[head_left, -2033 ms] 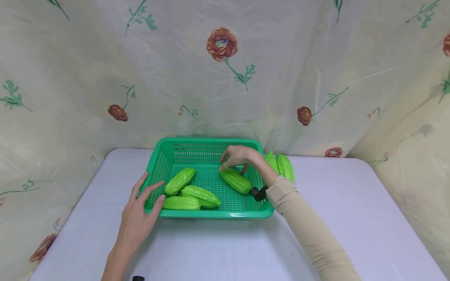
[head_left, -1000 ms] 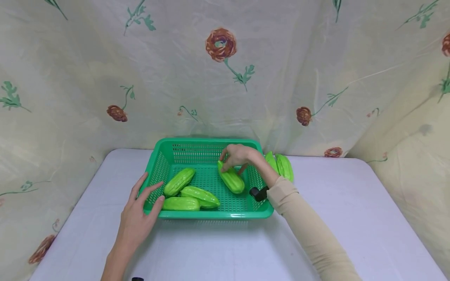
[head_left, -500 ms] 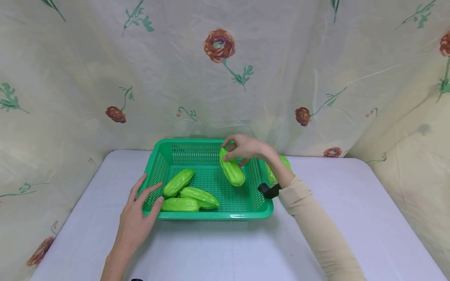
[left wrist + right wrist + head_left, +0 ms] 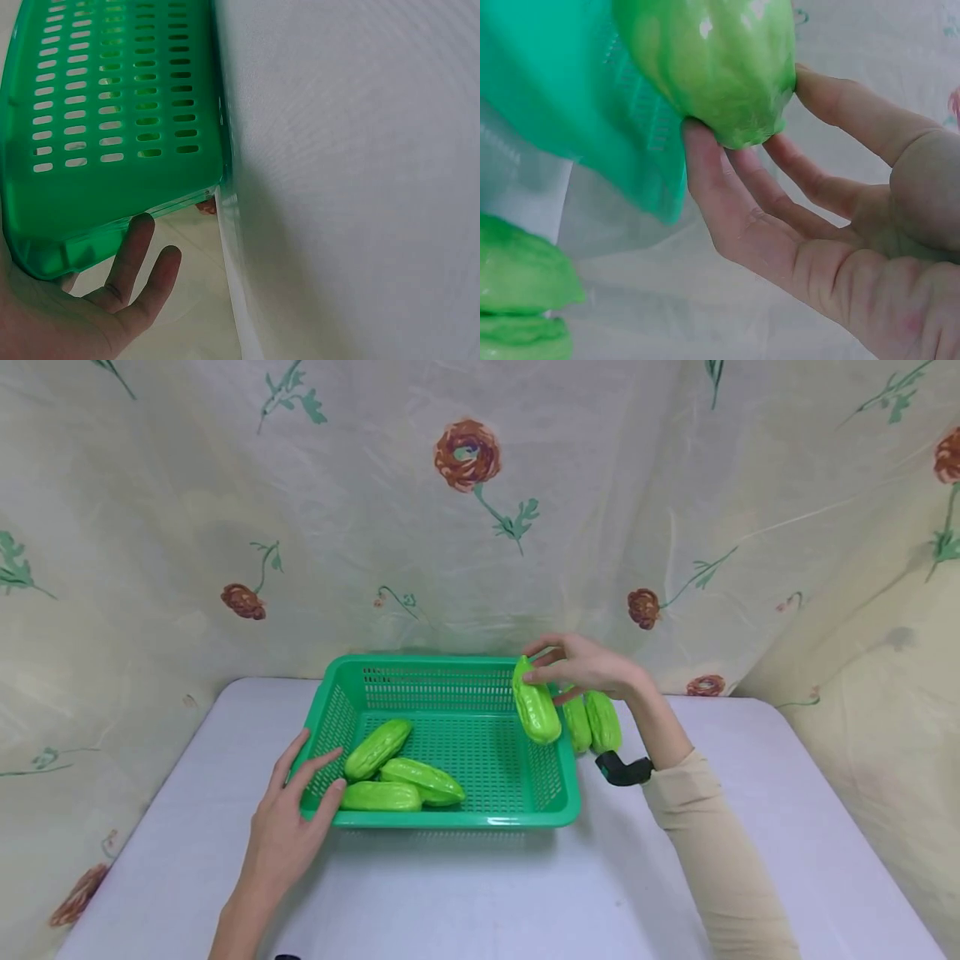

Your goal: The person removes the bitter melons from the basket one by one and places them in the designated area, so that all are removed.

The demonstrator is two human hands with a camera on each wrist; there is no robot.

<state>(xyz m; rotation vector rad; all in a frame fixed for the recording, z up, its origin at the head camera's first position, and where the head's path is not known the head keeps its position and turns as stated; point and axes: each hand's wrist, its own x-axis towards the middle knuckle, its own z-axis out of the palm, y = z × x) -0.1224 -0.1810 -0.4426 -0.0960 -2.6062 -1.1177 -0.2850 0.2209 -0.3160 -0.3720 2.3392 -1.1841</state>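
Note:
My right hand (image 4: pixel 592 667) holds a light green, ribbed bitter melon (image 4: pixel 538 710) by its tapered end, between thumb and fingertips. The melon hangs tilted over the right side of a green plastic basket (image 4: pixel 450 819). In the right wrist view, the fingertips sit round the end of this melon (image 4: pixel 712 67). My left hand (image 4: pixel 285 831) rests at the basket's front left corner with its fingers spread; in the left wrist view, two extended fingers (image 4: pixel 135 251) show beside the basket's rim. Three more bitter melons (image 4: pixel 422 781) lie in the basket's left half.
Two bitter melons (image 4: pixel 603 722) lie side by side on the white tabletop (image 4: pixel 720 827), just right of the basket. A pale curtain (image 4: pixel 360 510) with printed flowers hangs close behind the table and along its sides.
My right hand has lifted the bitter melon from the basket floor and carried it right, over the basket's right side. My left hand has stayed at the basket's corner.

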